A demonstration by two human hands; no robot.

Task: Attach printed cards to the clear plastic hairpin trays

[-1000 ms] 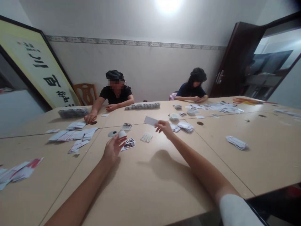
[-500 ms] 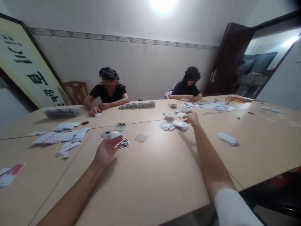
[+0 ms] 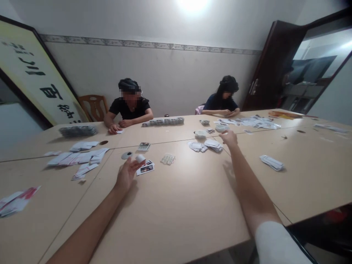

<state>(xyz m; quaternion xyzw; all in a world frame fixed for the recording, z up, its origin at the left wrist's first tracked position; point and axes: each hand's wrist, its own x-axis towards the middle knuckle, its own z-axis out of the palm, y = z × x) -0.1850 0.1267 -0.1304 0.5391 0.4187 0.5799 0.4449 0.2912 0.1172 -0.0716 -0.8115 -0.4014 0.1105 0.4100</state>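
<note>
My left hand (image 3: 127, 174) is raised over the near side of the table, its fingers closed on a small curled white piece (image 3: 140, 158) that looks like paper. Just beyond lies a grey disc with a dark centre (image 3: 127, 155). Printed photo cards (image 3: 145, 168) lie on the table right by the fingertips. My right hand (image 3: 230, 139) reaches out over the table with fingers half bent and apart, and nothing shows between them. Close to it are a stack of white cards (image 3: 213, 145), a clear-wrapped bundle (image 3: 221, 127) and another pale bundle (image 3: 200, 134).
Two people sit across the table (image 3: 187, 205). White paper packets (image 3: 77, 157) spread at the left; a bundle of white strips (image 3: 271, 162) lies at the right. Rows of packed stacks (image 3: 166, 121) line the far side. A small pale card pack (image 3: 167, 158) sits between my hands.
My left hand has turned, and the white piece in it now looks more curled. The white card at my right fingertips no longer shows there. The view has shifted slightly.
</note>
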